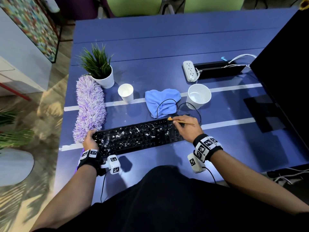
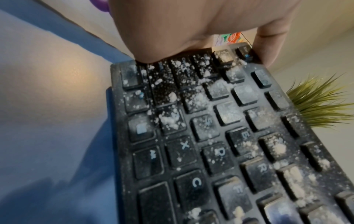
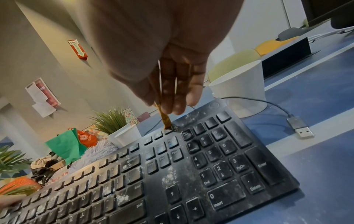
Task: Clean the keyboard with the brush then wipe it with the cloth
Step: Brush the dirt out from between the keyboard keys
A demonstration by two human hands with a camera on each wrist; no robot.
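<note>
On blue table point(image 1: 150, 47), dusty keyboard point(image 1: 138, 136), left hand point(image 1: 89, 139) gripping its end, right hand point(image 1: 187, 127) pinching brush point(image 1: 181, 121), wood floor.

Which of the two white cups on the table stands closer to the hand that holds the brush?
The wider white cup, right of the blue cloth; it stands just beyond the right hand. The narrower cup stands near the plant pot.

Dim, soft wrist views, warped edges
</note>
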